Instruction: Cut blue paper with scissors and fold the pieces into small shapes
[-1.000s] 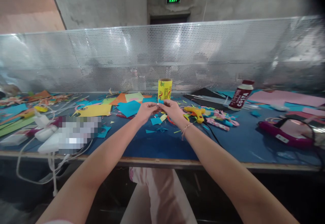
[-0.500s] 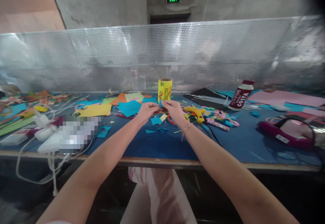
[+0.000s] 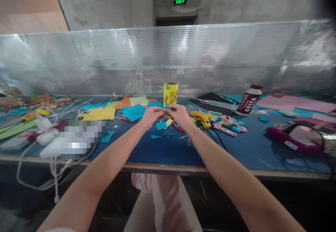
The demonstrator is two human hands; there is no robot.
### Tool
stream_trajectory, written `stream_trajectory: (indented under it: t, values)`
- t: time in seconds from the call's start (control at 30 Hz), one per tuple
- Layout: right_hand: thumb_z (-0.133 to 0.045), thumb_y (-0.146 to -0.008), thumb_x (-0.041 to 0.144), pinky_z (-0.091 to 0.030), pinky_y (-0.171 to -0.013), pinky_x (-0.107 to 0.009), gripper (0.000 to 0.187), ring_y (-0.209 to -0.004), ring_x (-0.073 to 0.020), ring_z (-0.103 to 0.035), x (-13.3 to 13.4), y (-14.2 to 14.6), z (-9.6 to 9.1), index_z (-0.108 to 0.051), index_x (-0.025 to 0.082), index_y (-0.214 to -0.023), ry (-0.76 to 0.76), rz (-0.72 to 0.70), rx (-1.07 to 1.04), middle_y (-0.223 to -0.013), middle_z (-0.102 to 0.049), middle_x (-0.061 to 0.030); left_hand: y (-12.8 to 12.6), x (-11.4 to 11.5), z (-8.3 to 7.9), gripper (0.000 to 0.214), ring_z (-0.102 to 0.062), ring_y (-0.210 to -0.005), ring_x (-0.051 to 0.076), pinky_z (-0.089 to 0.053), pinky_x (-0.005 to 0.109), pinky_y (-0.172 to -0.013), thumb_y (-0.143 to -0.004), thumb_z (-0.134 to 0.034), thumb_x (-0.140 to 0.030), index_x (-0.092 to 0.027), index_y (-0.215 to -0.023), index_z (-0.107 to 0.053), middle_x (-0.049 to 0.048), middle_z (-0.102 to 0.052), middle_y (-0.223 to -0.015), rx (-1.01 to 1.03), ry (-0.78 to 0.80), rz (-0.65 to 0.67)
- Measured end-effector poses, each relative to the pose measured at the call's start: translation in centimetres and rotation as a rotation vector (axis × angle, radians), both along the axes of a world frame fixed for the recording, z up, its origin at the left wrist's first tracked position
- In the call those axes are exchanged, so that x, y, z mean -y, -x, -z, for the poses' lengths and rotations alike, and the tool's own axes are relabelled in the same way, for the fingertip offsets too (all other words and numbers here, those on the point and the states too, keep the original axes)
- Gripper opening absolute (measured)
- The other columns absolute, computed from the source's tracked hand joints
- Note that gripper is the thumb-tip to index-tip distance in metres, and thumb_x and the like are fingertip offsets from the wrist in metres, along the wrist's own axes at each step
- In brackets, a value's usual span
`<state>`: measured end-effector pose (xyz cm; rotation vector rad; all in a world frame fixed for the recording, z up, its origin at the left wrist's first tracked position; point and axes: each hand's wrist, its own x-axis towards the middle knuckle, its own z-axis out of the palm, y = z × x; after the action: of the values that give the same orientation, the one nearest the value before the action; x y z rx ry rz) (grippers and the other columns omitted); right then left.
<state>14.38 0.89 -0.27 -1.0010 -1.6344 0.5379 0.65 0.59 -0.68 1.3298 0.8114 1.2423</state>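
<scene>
My left hand (image 3: 153,116) and my right hand (image 3: 180,115) meet over the middle of the table, fingertips pinched together. Between them shows a small bit of blue paper (image 3: 166,107), mostly hidden by the fingers. Just behind stands a yellow printed tube (image 3: 170,93), upright with its top open. A blue paper piece (image 3: 133,113) lies left of my left hand. Under the hands are small blue and cream scraps (image 3: 161,125) and a folded blue paper shape (image 3: 168,134). To the right of my right hand rests a yellow glue gun (image 3: 204,118).
A dark red Costa bottle (image 3: 249,100) stands at the right, near a purple device (image 3: 294,141). White chargers and cables (image 3: 44,139) hang over the left edge. Coloured paper (image 3: 98,114) litters the table, and a perforated metal screen (image 3: 118,60) rises behind it.
The fingertips of both hands have shifted slightly around the blue paper, of which less shows now. The things on the table stay put.
</scene>
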Motion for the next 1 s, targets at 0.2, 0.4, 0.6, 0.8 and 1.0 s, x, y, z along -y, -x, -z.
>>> stream_trajectory:
  t: [0.2,0.4,0.6,0.8,1.0]
  values:
    - [-0.061,-0.066,0.039,-0.043,-0.055,-0.026,0.021,-0.058,-0.0143,-0.055,-0.26,-0.17,0.18,-0.063,0.018,-0.060,-0.051,0.076,0.032,-0.057,-0.061,-0.0005,-0.13,0.09,-0.10,0.005,-0.060,-0.059,0.011,-0.047,0.028,-0.068,-0.065,-0.061,-0.012,-0.011,-0.070,-0.062,0.0042,-0.065,-0.063,0.030,0.030,0.006]
    - [-0.050,-0.073,0.017,-0.047,-0.077,-0.032,0.021,-0.081,-0.0163,-0.061,-0.38,-0.56,0.53,-0.070,0.024,-0.076,-0.313,0.058,0.150,-0.084,-0.068,-0.0019,0.20,-0.56,-0.04,0.011,-0.061,-0.064,0.013,-0.047,0.029,-0.071,-0.070,-0.062,-0.022,-0.011,-0.072,-0.061,0.0063,-0.065,-0.067,0.172,0.120,0.072]
    - [-0.043,-0.069,0.003,-0.044,-0.089,-0.035,0.039,-0.096,-0.0165,-0.057,-0.34,-0.57,0.59,-0.069,0.024,-0.089,-0.403,-0.019,0.329,-0.100,-0.064,-0.0045,0.41,-0.59,0.01,0.018,-0.058,-0.064,0.009,-0.046,0.029,-0.075,-0.065,-0.069,-0.022,-0.011,-0.077,-0.062,0.0038,-0.062,-0.070,0.191,0.068,0.068]
    - [-0.046,-0.074,0.008,-0.041,-0.094,-0.036,0.037,-0.103,-0.0166,-0.053,-0.24,-0.38,0.52,-0.066,0.025,-0.100,-0.338,-0.069,0.337,-0.107,-0.059,-0.0061,0.40,-0.35,-0.22,0.021,-0.058,-0.064,0.010,-0.046,0.031,-0.075,-0.061,-0.067,-0.009,-0.009,-0.081,-0.060,0.0042,-0.062,-0.070,0.162,0.076,0.000]
    - [-0.052,-0.074,0.014,-0.045,-0.087,-0.035,0.025,-0.093,-0.0163,-0.058,-0.45,-0.34,0.36,-0.069,0.024,-0.090,-0.195,-0.046,0.185,-0.098,-0.064,-0.0044,0.40,-0.46,-0.11,0.015,-0.055,-0.061,0.008,-0.046,0.030,-0.076,-0.062,-0.062,-0.007,-0.010,-0.076,-0.057,-0.0004,-0.057,-0.063,0.187,0.057,-0.082]
